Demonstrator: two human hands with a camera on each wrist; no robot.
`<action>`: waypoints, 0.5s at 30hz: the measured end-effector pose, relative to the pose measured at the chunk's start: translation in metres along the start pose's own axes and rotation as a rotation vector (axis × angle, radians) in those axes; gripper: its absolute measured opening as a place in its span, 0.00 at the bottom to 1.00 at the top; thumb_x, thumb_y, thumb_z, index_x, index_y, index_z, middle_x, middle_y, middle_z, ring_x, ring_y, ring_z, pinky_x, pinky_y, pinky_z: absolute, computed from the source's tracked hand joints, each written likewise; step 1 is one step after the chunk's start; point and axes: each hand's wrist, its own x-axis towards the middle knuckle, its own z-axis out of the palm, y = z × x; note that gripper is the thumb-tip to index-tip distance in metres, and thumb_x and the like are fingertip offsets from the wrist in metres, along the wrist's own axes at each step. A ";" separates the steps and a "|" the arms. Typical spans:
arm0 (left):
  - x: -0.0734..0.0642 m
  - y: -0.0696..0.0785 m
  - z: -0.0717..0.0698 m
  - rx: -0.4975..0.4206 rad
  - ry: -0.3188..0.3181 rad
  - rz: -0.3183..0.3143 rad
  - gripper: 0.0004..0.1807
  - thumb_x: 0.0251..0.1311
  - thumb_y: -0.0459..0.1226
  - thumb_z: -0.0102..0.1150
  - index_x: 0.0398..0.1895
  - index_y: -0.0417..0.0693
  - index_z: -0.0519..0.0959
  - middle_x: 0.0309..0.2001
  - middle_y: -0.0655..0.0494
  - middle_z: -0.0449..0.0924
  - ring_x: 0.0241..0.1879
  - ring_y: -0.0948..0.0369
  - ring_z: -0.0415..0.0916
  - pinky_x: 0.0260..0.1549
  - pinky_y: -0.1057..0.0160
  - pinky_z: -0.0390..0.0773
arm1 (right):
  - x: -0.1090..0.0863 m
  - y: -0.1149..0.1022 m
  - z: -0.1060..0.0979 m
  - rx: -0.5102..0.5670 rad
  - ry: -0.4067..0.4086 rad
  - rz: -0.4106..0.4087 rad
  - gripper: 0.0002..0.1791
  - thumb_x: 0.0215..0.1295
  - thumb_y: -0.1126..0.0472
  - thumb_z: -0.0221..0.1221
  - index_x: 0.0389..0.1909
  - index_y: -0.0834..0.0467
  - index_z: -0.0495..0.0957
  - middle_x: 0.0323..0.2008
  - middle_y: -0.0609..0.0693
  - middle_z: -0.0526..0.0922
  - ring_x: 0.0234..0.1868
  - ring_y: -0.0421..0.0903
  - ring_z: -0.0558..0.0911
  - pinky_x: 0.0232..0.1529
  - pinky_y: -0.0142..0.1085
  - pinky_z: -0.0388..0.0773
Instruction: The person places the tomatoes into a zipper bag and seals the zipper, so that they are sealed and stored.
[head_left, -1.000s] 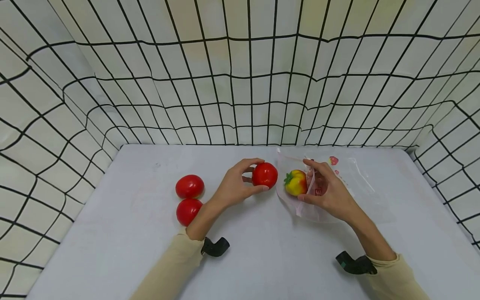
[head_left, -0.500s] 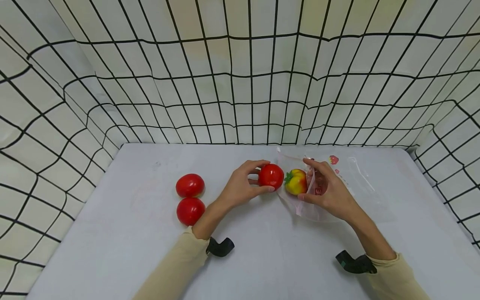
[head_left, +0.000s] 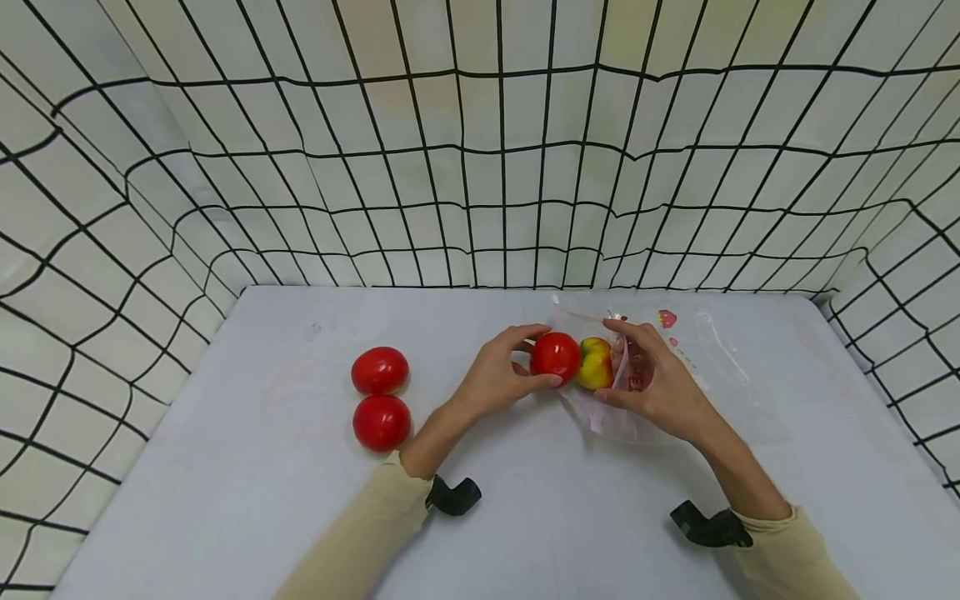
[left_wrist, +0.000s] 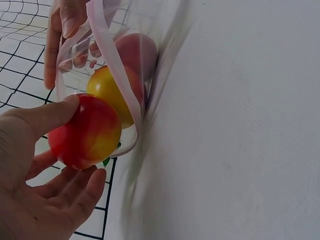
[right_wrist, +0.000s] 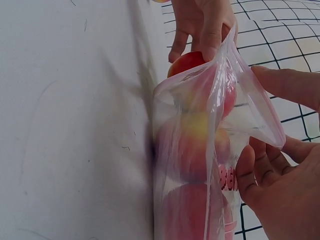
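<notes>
My left hand (head_left: 491, 379) grips a glossy round red fruit (head_left: 555, 358) between thumb and fingers, at the mouth of a clear plastic bag (head_left: 626, 427). In the left wrist view this fruit (left_wrist: 85, 135) shades to yellow below, with a bit of green leaf under it. A yellow-and-red fruit (head_left: 596, 364) sits just inside the bag mouth, partly covered by the held one. Deeper in the bag lies another reddish fruit (left_wrist: 137, 55), blurred by the plastic. My right hand (head_left: 667, 387) holds the bag's pink-edged rim, thumb and fingers spread apart and the mouth gaping.
Two more red fruits, one farther back (head_left: 380, 371) and one nearer (head_left: 381, 423), lie touching on the white table (head_left: 262, 467) at the left. The bag's flat, strawberry-printed part spreads rightward. Black wire mesh (head_left: 498, 150) stands around the table's back and sides.
My left hand has moved right with the red fruit, which now partly covers the yellow-and-red one at the bag mouth. My right hand and the bag have barely shifted.
</notes>
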 end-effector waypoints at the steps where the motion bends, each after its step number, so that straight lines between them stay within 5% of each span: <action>1: 0.000 0.000 0.001 -0.003 -0.001 -0.003 0.41 0.57 0.41 0.77 0.74 0.50 0.71 0.70 0.52 0.76 0.60 0.53 0.79 0.51 0.60 0.88 | 0.000 0.000 0.000 0.006 -0.002 -0.005 0.50 0.53 0.63 0.77 0.78 0.51 0.64 0.55 0.54 0.73 0.51 0.52 0.77 0.48 0.21 0.79; 15: 0.004 0.005 0.014 -0.004 0.017 -0.057 0.38 0.58 0.41 0.76 0.70 0.47 0.70 0.68 0.49 0.78 0.62 0.51 0.80 0.52 0.58 0.88 | -0.001 -0.001 0.000 -0.015 -0.009 0.007 0.50 0.54 0.61 0.77 0.78 0.48 0.64 0.57 0.54 0.73 0.57 0.52 0.76 0.52 0.20 0.77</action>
